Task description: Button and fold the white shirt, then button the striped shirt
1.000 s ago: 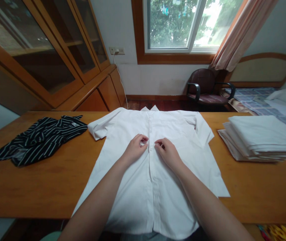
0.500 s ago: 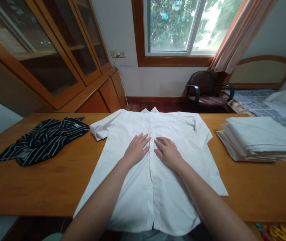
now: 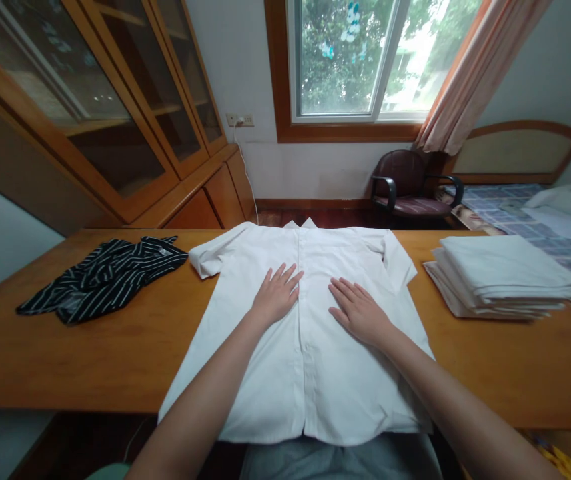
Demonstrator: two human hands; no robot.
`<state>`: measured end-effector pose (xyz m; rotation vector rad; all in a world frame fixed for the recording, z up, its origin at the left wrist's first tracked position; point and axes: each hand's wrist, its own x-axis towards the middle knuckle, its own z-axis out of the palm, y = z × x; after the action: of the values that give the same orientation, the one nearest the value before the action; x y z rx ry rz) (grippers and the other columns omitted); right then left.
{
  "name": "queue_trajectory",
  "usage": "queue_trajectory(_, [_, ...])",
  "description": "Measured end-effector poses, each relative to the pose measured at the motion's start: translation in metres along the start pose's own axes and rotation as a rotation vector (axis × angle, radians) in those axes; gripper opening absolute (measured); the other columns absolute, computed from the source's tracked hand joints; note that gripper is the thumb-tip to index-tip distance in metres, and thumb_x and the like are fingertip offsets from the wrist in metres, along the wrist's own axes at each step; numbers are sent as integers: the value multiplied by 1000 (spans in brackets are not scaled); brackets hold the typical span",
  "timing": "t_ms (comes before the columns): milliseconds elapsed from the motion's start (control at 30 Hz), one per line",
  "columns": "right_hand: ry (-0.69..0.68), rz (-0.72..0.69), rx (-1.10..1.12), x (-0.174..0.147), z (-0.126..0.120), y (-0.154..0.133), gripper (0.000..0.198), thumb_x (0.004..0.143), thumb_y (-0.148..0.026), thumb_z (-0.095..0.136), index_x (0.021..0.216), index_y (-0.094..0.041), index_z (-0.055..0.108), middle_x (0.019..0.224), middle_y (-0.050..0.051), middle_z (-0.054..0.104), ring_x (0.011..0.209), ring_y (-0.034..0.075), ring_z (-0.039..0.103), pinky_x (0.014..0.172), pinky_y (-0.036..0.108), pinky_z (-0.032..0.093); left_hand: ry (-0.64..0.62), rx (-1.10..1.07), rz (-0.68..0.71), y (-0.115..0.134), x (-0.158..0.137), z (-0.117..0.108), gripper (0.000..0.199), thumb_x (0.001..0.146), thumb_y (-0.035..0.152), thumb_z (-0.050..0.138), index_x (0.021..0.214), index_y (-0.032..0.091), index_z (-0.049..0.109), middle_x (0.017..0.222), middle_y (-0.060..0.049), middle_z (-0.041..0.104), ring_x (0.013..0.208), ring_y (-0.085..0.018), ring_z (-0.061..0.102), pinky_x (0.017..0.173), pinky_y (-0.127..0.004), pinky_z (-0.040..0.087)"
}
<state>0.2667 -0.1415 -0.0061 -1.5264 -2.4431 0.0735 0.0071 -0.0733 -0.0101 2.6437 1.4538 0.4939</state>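
A white button-up shirt (image 3: 260,353) lies spread front side up on the wooden table (image 3: 90,367), its collar at the far edge and its hem hanging over the near edge. My left hand (image 3: 276,295) rests flat on the shirt just left of the button placket, fingers spread. On the other side of the placket, my right hand (image 3: 359,311) lies flat on the cloth, fingers extended and close together. Neither hand grips anything. Both shirt sleeves are angled outward, the right one folded down along the side.
A crumpled black-and-white striped garment (image 3: 110,277) lies on the table's left. To the right sits a stack of folded white cloth (image 3: 500,273). Beyond the table are a dark red armchair (image 3: 405,180), a bed (image 3: 530,207) and a glass-door cabinet (image 3: 165,167).
My right hand has slid to the right across the shirt, away from the placket. My left hand stays in nearly the same place. The camera view has shifted slightly.
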Motion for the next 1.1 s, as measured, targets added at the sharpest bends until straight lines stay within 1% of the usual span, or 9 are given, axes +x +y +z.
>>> queue_trajectory(133, [8, 18, -6, -3, -2, 7, 55, 100, -44, 43, 150, -22, 40, 157, 9, 36, 146, 27, 32, 118, 50, 27, 6, -46, 3, -2, 5, 2, 46, 98, 32, 46, 144, 33, 47, 156, -4, 40, 147, -30, 29, 119, -61, 19])
queue_trajectory(267, [-8, 12, -25, 7, -3, 14, 56, 101, -45, 41, 150, -20, 41, 158, 10, 35, 146, 27, 31, 119, 49, 26, 9, -48, -9, -4, 14, 1, 45, 97, 32, 47, 142, 29, 50, 154, -6, 42, 146, -30, 31, 118, -60, 20])
queue_trajectory(367, [-23, 6, -39, 15, -5, 19, 56, 101, -46, 40, 150, -19, 41, 158, 9, 35, 147, 26, 31, 119, 47, 26, 51, -43, -1, -6, 20, -1, 40, 96, 28, 49, 135, 22, 55, 147, -10, 51, 140, -29, 40, 117, -57, 25])
queue_trajectory(467, [-21, 2, -43, 22, -6, 25, 56, 101, -46, 39, 149, -18, 42, 157, 9, 36, 146, 25, 31, 119, 47, 26, 116, -61, 27, -4, 19, -4, 32, 93, 20, 50, 124, 19, 61, 134, -11, 61, 131, -27, 50, 116, -54, 31])
queue_trajectory(633, [-10, -16, -34, 28, -5, 38, 54, 101, -44, 40, 149, -19, 42, 157, 9, 38, 146, 25, 33, 118, 47, 26, 171, -201, 156, 15, -4, -20, 22, 91, 15, 53, 108, 21, 66, 120, -9, 63, 119, -24, 54, 107, -46, 44])
queue_trajectory(800, [38, -40, -47, 32, -7, 45, 50, 100, -38, 43, 143, -15, 49, 151, 13, 46, 141, 28, 38, 116, 48, 28, 96, -278, 236, 30, -34, -31, 19, 93, 16, 52, 103, 22, 67, 111, -8, 64, 111, -22, 56, 98, -40, 50])
queue_trajectory(900, [101, -75, -15, 30, -13, 35, 39, 98, -27, 45, 132, -15, 59, 138, 14, 58, 129, 29, 49, 111, 47, 35, 65, -278, 216, 29, -46, -31, 19, 93, 15, 52, 104, 22, 66, 107, -7, 64, 108, -22, 57, 96, -40, 51])
queue_trajectory(1000, [143, -98, 77, 21, -21, 7, 30, 94, -18, 47, 117, -18, 66, 118, 13, 64, 109, 27, 56, 96, 43, 45, 74, -291, 184, 25, -52, -28, 23, 92, 15, 52, 112, 22, 63, 113, -8, 64, 109, -22, 59, 96, -41, 51])
queue_trajectory(1100, [71, -202, 209, 5, -28, -30, 22, 92, -18, 52, 106, -20, 68, 104, 10, 63, 96, 23, 57, 85, 37, 48, 85, -297, 161, 23, -55, -27, 28, 92, 17, 54, 118, 21, 61, 125, -9, 60, 115, -22, 58, 100, -42, 51])
